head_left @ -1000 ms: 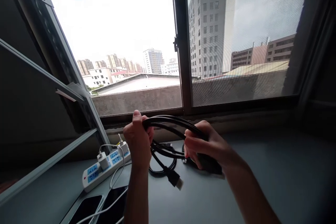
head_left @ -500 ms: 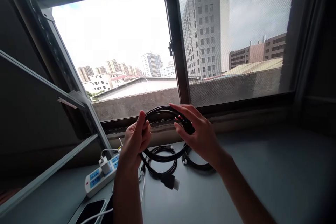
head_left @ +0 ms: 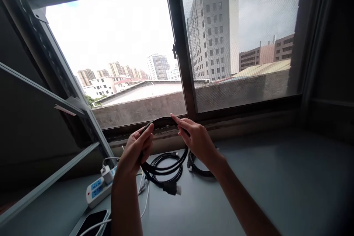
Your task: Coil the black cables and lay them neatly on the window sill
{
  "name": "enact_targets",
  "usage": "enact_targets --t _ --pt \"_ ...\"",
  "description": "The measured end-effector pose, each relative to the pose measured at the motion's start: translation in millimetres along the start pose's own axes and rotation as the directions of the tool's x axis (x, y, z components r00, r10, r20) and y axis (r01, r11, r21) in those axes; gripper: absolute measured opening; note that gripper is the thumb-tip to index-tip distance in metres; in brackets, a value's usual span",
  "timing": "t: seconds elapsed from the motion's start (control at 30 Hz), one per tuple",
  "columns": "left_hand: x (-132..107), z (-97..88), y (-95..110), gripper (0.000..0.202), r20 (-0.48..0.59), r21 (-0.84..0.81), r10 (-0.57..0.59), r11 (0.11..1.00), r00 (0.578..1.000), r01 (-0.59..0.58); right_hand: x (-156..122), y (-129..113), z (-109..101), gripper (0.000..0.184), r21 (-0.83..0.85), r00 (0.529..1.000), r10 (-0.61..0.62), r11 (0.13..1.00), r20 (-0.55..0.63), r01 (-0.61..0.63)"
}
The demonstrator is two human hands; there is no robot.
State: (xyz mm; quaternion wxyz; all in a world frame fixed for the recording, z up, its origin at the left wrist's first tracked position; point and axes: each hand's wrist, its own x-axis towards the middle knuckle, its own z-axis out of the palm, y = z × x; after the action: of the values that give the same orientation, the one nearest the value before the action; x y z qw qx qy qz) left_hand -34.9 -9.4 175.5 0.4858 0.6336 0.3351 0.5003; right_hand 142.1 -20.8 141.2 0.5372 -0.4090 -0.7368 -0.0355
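Observation:
A black cable (head_left: 162, 172) is held up in loose loops above the table. My left hand (head_left: 138, 147) is closed round the left side of the loops, thumb pointing up. On the upper right of the coil, my right hand (head_left: 193, 132) pinches the cable between thumb and fingers, its index finger stretched along the top. A thick black connector (head_left: 170, 188) with a pale cap hangs from the lower part of the coil. Behind it, a second coiled cable (head_left: 166, 156) lies on the table, and a third coiled cable (head_left: 203, 172) lies to the right, partly covered by my right forearm.
At the left stands a white power strip (head_left: 95, 191) with blue sockets and a plugged-in charger (head_left: 105, 173). A phone (head_left: 92, 225) and a white cord (head_left: 146, 201) lie nearby. A metal shelf frame (head_left: 55, 177) rises at the left; a window (head_left: 190, 99) is behind the grey table (head_left: 262, 177).
My right hand has gone from partly spread fingers at the coil to a pinch on the cable. Both hands now appear slightly further left as the view has shifted.

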Motion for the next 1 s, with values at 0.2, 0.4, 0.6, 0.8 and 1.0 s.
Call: enact_targets --t 0.2,0.4,0.6,0.8,1.0 --pt "4.3 12.8 -6.9 0.041 -0.087 0.078 0.072 0.995 0.994 -0.065 0.7 -0.1 -11.1 0.033 0.054 0.997 0.054 0.997 -0.049 -0.051" --pt "-3.9 43.2 -7.7 0.037 -0.057 -0.016 0.062 0.998 0.996 -0.063 -3.0 6.8 -37.1 0.031 0.034 0.991 0.009 0.999 -0.134 -0.004" --pt "-8.7 67.8 -30.8 0.04 -0.023 0.244 0.092 0.966 0.995 -0.084 -6.2 28.0 -57.6 0.028 -0.035 0.914 0.081 0.994 -0.398 -0.103" --pt "-1.8 77.2 -88.5 0.037 0.013 0.443 -0.242 0.871 0.97 0.211 -28.0 79.6 -55.4 0.031 0.077 0.916 0.399 0.913 0.032 -0.4" --pt "19.1 81.1 -141.3 0.04 -0.047 0.52 -0.34 0.794 0.939 0.314 -45.3 129.0 -49.9 0.041 0.251 0.663 0.567 0.637 0.489 -0.729"
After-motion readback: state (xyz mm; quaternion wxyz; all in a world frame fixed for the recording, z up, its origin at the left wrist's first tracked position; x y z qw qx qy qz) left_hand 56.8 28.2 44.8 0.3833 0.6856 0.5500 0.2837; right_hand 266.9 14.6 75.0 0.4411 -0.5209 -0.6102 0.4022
